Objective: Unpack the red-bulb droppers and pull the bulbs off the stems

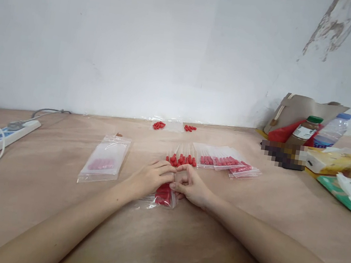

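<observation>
My left hand point(156, 176) and my right hand point(192, 187) meet over a clear plastic bag point(164, 196) that has red pieces inside. The left fingers are bent across the bag's far part, closed on it, with the thumb hidden. On the right, thumb and fingers are curled together at the bag's right side. Just beyond my fingertips lies a row of clear sticks with red tips point(182, 159). To the right of them is an overlapping spread of filled clear bags point(224, 160) with red contents.
A stack of clear bags point(106, 156) lies at left. Near the wall are two small groups of red pieces point(158, 125) on clear plastic. A power strip point(6, 139) with white cables is far left. Bottles point(303, 132), a beige bag point(297, 109) and tissue packs point(336, 161) stand right.
</observation>
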`<state>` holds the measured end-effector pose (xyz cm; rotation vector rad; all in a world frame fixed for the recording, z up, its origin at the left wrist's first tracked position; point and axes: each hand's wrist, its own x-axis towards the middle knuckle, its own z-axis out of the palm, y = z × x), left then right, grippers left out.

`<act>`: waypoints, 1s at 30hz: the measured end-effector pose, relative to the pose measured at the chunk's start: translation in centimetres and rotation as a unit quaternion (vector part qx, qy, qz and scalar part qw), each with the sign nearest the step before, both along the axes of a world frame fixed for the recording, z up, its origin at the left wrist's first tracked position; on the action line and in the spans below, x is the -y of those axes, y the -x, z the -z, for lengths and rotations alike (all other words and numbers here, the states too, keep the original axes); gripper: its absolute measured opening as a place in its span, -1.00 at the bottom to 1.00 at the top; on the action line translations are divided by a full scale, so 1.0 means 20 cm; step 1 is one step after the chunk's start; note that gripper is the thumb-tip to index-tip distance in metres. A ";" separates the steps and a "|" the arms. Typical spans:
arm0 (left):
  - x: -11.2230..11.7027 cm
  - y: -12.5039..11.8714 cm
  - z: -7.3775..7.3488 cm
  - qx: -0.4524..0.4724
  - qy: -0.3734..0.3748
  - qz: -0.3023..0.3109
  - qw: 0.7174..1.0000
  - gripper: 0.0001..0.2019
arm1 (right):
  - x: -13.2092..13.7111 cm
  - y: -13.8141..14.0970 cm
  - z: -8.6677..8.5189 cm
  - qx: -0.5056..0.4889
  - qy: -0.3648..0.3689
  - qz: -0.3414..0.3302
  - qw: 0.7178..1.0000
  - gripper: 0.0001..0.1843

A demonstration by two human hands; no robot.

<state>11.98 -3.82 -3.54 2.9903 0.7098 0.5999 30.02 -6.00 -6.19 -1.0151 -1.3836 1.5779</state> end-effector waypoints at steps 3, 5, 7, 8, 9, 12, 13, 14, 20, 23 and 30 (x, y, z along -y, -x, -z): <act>-0.01 0.01 0.02 0.015 0.041 -0.008 0.999 -0.75 | 0.01 -0.02 0.03 0.015 -0.051 -0.022 0.998 -0.65; 0.00 0.02 0.02 0.040 0.080 -0.018 0.996 -0.74 | 0.01 -0.04 0.04 0.045 -0.108 -0.040 0.992 -0.79; 0.00 0.02 0.02 0.063 0.109 -0.031 0.992 -0.75 | 0.02 -0.05 0.05 0.093 -0.206 -0.050 0.973 -0.84; 0.01 0.02 0.02 0.070 0.117 -0.036 0.990 -0.75 | 0.02 -0.05 0.06 0.125 -0.267 -0.044 0.955 -0.83; 0.01 0.02 0.02 0.072 0.119 -0.041 0.989 -0.76 | 0.02 -0.05 0.06 0.159 -0.332 -0.032 0.929 -0.82; 0.01 0.02 0.02 0.059 0.108 -0.053 0.991 -0.77 | 0.02 -0.04 0.06 0.264 -0.513 0.018 0.817 -0.81; 0.01 0.03 0.03 0.048 0.105 -0.051 0.992 -0.78 | 0.01 -0.04 0.06 0.298 -0.559 0.026 0.774 -0.78; 0.01 0.03 0.03 0.036 0.108 -0.043 0.993 -0.78 | 0.01 -0.04 0.06 0.327 -0.597 0.029 0.732 -0.74; 0.01 0.04 0.01 -0.002 0.136 0.030 0.990 -0.78 | 0.00 -0.05 0.02 0.418 -0.715 0.016 0.560 -0.69; 0.01 0.04 -0.02 -0.025 0.107 0.048 0.993 -0.80 | 0.00 -0.05 0.00 0.421 -0.745 0.000 0.518 -0.69; 0.02 0.06 -0.07 0.013 0.144 0.077 0.986 -0.81 | -0.02 -0.06 -0.02 0.443 -0.736 -0.034 0.510 -0.70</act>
